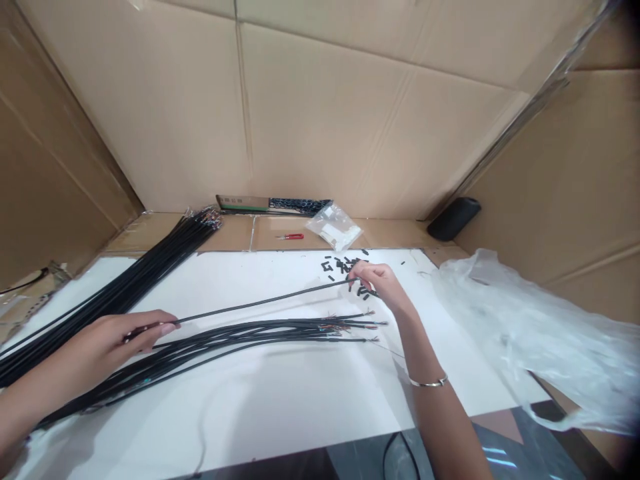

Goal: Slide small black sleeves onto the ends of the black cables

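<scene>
A single black cable (pixel 265 301) stretches between my two hands above the white tabletop. My left hand (pixel 135 333) is closed on its left end. Over a scatter of short black tube pieces (pixel 343 265), my right hand (pixel 374 279) pinches the cable's right part; whether the fingers also hold a tube piece cannot be made out. Beneath the held cable lies a loose bunch of black cables (pixel 240 333), with thin coloured wires fanning from their right ends. A thicker bundle of black cables (pixel 150 267) lies diagonally at the left, wire ends at the back.
At the back are a red-handled tool (pixel 291 237), a clear plastic bag (pixel 334 227) with pale pieces, and an open carton (pixel 245 203). A black roll (pixel 454 219) leans in the right corner. Crumpled clear plastic (pixel 550 340) covers the right side. Cardboard walls (pixel 325 100) surround the table.
</scene>
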Demonstrator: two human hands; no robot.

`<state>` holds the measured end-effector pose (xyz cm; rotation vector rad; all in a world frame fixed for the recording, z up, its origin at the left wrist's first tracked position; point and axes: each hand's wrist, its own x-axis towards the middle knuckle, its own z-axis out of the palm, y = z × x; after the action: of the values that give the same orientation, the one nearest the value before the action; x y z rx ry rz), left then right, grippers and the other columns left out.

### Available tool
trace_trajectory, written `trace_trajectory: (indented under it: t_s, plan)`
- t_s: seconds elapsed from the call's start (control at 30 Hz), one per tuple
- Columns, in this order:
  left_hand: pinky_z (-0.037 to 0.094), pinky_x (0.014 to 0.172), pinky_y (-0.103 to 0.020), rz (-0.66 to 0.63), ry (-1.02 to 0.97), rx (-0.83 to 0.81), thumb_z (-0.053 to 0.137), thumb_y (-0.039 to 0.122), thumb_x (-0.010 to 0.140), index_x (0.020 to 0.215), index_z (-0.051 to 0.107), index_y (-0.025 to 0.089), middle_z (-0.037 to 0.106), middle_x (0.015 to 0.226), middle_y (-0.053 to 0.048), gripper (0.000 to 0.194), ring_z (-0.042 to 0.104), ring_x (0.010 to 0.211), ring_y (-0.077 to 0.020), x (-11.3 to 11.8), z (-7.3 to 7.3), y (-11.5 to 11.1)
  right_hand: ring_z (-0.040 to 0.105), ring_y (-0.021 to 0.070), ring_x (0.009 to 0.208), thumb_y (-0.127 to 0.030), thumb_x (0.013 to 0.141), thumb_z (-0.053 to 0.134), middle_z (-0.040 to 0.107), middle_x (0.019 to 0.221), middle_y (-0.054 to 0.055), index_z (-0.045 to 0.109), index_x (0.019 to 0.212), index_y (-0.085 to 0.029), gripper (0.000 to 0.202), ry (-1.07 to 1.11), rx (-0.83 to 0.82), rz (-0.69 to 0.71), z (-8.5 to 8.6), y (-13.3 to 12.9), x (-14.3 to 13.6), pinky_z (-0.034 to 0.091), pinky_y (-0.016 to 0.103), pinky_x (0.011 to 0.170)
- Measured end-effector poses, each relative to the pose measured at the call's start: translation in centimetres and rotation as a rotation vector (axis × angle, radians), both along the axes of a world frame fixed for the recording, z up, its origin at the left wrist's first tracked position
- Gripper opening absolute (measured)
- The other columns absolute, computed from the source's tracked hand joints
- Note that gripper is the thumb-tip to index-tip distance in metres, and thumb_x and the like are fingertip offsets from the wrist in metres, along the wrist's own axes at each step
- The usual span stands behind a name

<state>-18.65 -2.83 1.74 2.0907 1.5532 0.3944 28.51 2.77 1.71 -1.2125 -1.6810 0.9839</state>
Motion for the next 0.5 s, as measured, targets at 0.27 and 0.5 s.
trace_trajectory:
  t_s: [0.27, 0.5]
  plan:
    - [0.043, 0.092, -0.027, -0.147, 0.082, 0.013, 0.052, 0.049, 0.082, 0.103, 0.065, 0.029, 0.064, 0.11, -0.001, 0.031, 0.056, 0.105, -0.0236, 1.5, -3.7, 2.0, 0.059, 0.0173, 0.075, -0.039, 0.085, 0.048, 0.069, 0.08, 0.003, 0.069, 0.077, -0.016, 0.032, -0.553, -0.148, 0.004, -0.8, 0.4, 2.4, 0.042, 0.026, 0.069]
    - [0.038, 0.095, -0.036, -0.023, 0.346, 0.233, 0.039, 0.052, 0.087, 0.107, 0.062, 0.024, 0.06, 0.115, -0.006, 0.041, 0.052, 0.109, -0.0262, 0.5, -3.9, 5.8, 0.061, 0.0167, 0.08, -0.021, 0.083, 0.049, 0.069, 0.09, 0.005, 0.065, 0.09, -0.018, 0.018, -0.558, 0.044, -0.334, -4.2, 2.6, 1.8, 0.044, 0.025, 0.073]
